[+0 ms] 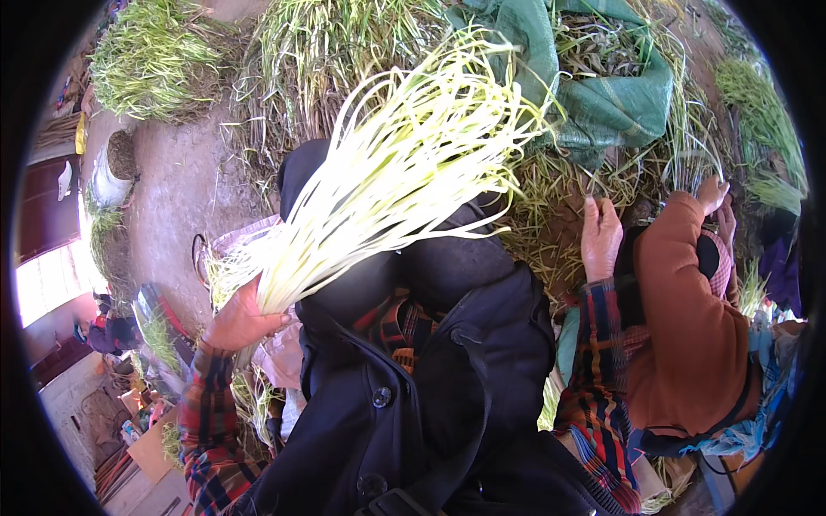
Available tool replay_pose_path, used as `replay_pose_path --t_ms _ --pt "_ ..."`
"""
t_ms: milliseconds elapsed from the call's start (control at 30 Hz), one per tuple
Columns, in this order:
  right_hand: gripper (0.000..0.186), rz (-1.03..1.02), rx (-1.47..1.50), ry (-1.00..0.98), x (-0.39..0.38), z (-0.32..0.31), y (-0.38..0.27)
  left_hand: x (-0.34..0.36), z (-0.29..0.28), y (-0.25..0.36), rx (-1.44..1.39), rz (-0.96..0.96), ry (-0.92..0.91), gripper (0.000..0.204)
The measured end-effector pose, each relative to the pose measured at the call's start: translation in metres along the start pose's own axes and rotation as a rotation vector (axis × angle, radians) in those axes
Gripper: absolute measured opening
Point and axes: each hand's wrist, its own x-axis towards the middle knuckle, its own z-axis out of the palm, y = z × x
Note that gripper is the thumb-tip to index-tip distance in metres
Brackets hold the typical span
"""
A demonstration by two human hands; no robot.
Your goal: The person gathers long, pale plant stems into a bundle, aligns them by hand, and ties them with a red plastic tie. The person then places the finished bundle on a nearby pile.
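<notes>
Slanting up-right from the clasping left hand, long pale-green stalks fan out, the right hand's grip unclear.

On my feed, daylight burns out white at the bright opening, far left. The pale stalk bundle glares near centre, its detail washed out; the black coat reads dark. Fisheye curvature warps the black-rimmed edges.

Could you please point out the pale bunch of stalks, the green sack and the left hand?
Pale bunch of stalks (pixel 391 176): head view, midway along the stalks.
Green sack (pixel 626 105): head view, on its near side.
Left hand (pixel 241 320): head view, middle of the hand.
</notes>
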Motion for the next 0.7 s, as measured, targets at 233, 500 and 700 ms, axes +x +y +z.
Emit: replay_pose_path --t_ms 233,500,700 --pt "0.009 -0.36 0.368 -0.181 -0.006 0.015 -0.111 -0.004 0.011 -0.009 -0.776 0.019 -0.368 0.058" --pt "0.018 -0.714 0.515 -0.402 -0.034 0.036 -0.185 -0.011 0.03 -0.008 -0.971 0.078 -0.401 0.062" --pt "0.014 -0.583 0.51 -0.422 -0.036 0.041 -0.185 -0.009 0.032 -0.006 -0.976 0.108 -0.425 0.059"
